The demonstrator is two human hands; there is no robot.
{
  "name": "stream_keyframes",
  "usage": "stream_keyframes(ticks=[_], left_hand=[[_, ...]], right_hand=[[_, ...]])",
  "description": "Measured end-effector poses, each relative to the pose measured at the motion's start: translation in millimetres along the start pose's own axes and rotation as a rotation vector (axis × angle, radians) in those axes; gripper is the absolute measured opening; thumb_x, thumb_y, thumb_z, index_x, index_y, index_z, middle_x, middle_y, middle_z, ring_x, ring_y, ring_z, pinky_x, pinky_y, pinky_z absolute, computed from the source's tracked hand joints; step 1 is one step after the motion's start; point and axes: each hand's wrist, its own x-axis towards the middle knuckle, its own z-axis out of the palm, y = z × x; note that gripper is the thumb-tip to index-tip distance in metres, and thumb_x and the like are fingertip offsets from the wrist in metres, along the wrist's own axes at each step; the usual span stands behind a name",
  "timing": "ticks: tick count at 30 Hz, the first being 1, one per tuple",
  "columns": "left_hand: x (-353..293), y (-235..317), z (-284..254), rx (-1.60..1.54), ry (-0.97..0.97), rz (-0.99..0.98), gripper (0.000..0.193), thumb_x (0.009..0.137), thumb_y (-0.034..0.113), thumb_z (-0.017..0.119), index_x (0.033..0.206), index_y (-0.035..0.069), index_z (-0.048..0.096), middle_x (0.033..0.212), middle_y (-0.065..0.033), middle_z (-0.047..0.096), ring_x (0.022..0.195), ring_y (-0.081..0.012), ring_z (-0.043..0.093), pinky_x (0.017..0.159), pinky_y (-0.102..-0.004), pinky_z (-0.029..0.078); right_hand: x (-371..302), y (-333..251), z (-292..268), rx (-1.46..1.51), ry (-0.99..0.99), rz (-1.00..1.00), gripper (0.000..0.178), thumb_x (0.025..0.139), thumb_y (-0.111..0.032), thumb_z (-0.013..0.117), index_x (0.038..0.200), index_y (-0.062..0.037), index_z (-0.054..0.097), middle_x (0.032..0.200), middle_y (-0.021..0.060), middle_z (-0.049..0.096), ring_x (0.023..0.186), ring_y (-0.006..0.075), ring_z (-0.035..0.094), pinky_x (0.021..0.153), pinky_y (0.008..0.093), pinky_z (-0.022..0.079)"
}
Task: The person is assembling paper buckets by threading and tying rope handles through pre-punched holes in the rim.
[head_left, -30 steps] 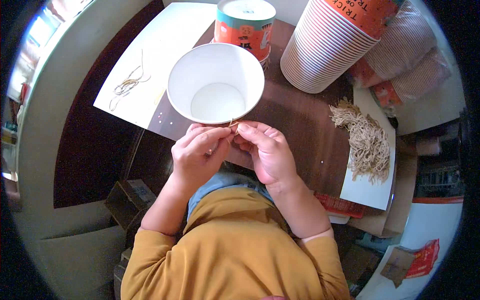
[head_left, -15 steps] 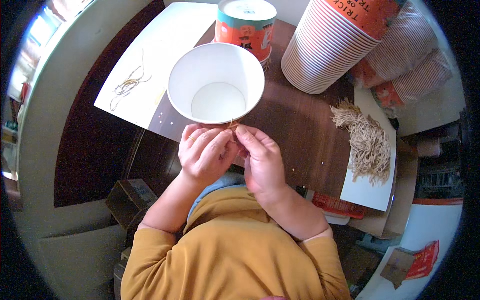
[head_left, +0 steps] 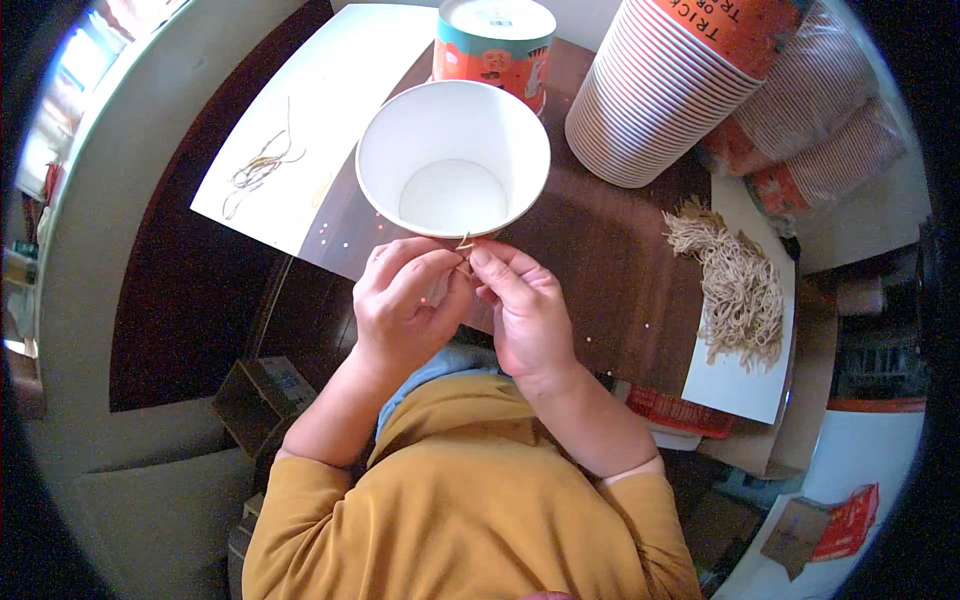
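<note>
A white-lined paper bucket [head_left: 455,190] leans with its mouth facing me, and both of my hands are at its near rim. Between my fingertips a short piece of thin tan cord [head_left: 465,243] sticks up at the rim; the rest of it is hidden. My left hand [head_left: 405,290] has its fingers curled and closed, with thumb and forefinger pinched by the cord. My right hand [head_left: 520,295] pinches the cord between thumb and forefinger. The outer side of the bucket below the rim is mostly covered by my hands.
Behind stands an upside-down orange and teal bucket [head_left: 493,55]. A tall stack of nested buckets [head_left: 660,95] leans at back right, beside plastic-wrapped stacks [head_left: 800,110]. A bundle of tan cords [head_left: 735,290] lies at right; a few loose cords [head_left: 262,165] rest on a white sheet [head_left: 340,80] at left.
The bucket has shifted a little to the right and away from me. My left hand has tilted and its fingers curl more; my right hand keeps its pinch at the rim.
</note>
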Motion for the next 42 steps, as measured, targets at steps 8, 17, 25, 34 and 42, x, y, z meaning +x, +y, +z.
stream_keyframes(ticks=[8, 17, 25, 34, 42], left_hand=[[1, -3, 7, 0.2, 0.056, 0.131, 0.021, 0.064, 0.001, 0.071, 0.082, 0.007, 0.063, 0.081, -0.0053, 0.063, 0.071, -0.0215, 0.061, 0.067, -0.0339, 0.048], [5, 3, 1, -0.108, -0.035, -0.05, 0.018, 0.061, -0.003, 0.067, 0.076, 0.004, 0.06, 0.077, -0.0097, 0.062, 0.069, -0.0249, 0.063, 0.064, -0.0329, 0.053], [1, -7, -11, -0.697, -0.19, -0.545, 0.011, 0.077, -0.008, 0.059, 0.086, -0.002, 0.056, 0.09, -0.007, 0.062, 0.079, -0.0092, 0.059, 0.072, -0.0229, 0.05], [-1, -14, -6, -1.167, -0.16, -0.703, 0.022, 0.081, -0.003, 0.061, 0.102, -0.006, 0.055, 0.094, -0.0116, 0.064, 0.087, -0.0176, 0.065, 0.08, -0.0279, 0.053], [3, 7, 1, -0.916, -0.271, -0.815, 0.027, 0.087, 0.012, 0.069, 0.107, -0.005, 0.063, 0.093, -0.0055, 0.068, 0.083, -0.0057, 0.06, 0.071, -0.0192, 0.047]], right_hand=[[-2, 11, 5, 0.061, 0.034, -0.037, 0.018, 0.092, -0.013, 0.06, 0.104, -0.0017, 0.067, 0.095, 0.0036, 0.068, 0.08, 0.0092, 0.061, 0.072, 0.0236, 0.05], [7, 2, -10, 0.206, -0.036, 0.205, 0.017, 0.087, -0.02, 0.06, 0.095, -0.0066, 0.067, 0.085, 0.0027, 0.066, 0.072, 0.0112, 0.06, 0.064, 0.0266, 0.049], [17, -14, -24, -0.085, -0.098, 0.108, 0.022, 0.091, -0.016, 0.055, 0.108, -0.0025, 0.061, 0.097, 0.0054, 0.066, 0.087, 0.013, 0.06, 0.082, 0.027, 0.045], [14, -27, -21, -0.314, -0.18, -0.026, 0.025, 0.095, -0.026, 0.056, 0.107, -0.0045, 0.061, 0.094, 0.0028, 0.066, 0.084, 0.0088, 0.059, 0.077, 0.024, 0.045], [13, -28, -25, -0.475, -0.152, -0.095, 0.018, 0.092, -0.016, 0.06, 0.098, 0.0004, 0.062, 0.09, 0.0041, 0.067, 0.081, 0.0088, 0.059, 0.076, 0.0251, 0.049]])
